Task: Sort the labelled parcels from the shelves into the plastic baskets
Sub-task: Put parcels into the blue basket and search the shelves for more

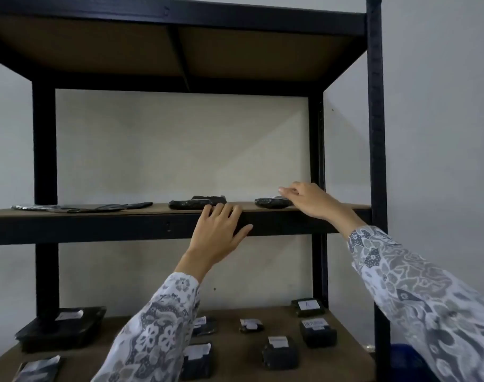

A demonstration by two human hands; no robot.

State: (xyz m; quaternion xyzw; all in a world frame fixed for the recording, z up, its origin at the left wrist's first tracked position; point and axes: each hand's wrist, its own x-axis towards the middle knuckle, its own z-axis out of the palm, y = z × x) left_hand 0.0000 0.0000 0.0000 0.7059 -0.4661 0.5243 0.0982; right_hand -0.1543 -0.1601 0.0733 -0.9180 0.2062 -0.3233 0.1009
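Observation:
A black metal rack fills the view, and its upper shelf (158, 209) sits near eye level. A black wrapped parcel (271, 203) lies at that shelf's right end, and my right hand (309, 201) rests on top of it with fingers bent over it. Another black parcel (195, 203) lies mid-shelf. My left hand (221, 232) is flat against the shelf's front edge just below it, fingers straight, fingertips touching the parcel's near end. Flat black parcels (97, 207) lie at the shelf's left.
The lower shelf (235, 343) carries several black parcels with white labels, such as one at the back right (308, 307) and a large flat one at the left (61, 329). A blue basket (406, 359) shows low at the right, outside the rack's post (376, 161).

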